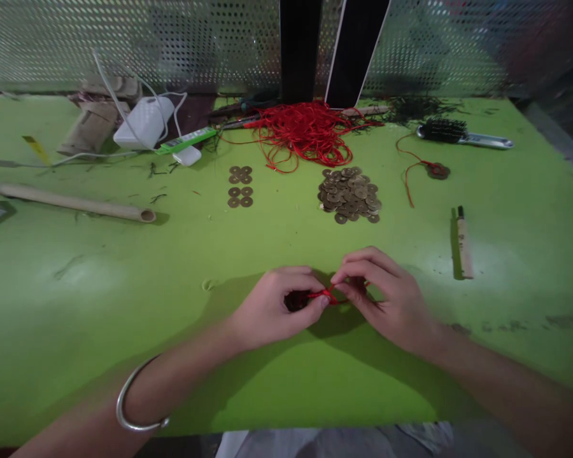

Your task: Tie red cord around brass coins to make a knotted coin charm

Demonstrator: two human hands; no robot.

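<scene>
My left hand [284, 305] is closed, pinching a red cord [325, 294] between thumb and forefinger. Just to its right, my right hand [382, 292] pinches a strand of the same cord with its fingertips. Between the hands the cord forms a small knot or loop. Something dark sits within the curl of my left palm, too shaded to make out. Beyond the hands lies a heap of round brass coins with holes [348, 194]. Several more such coins [240, 196] are laid out in neat groups of touching pieces, farther left.
A tangle of red cord [305, 130] lies at the back. On the right are a round brush [442, 131], a corded coin piece [438, 170] and a wooden-handled tool [464, 248]. A bamboo tube [76, 201], a white charger box [144, 122] and a green box cutter [186, 140] occupy the left.
</scene>
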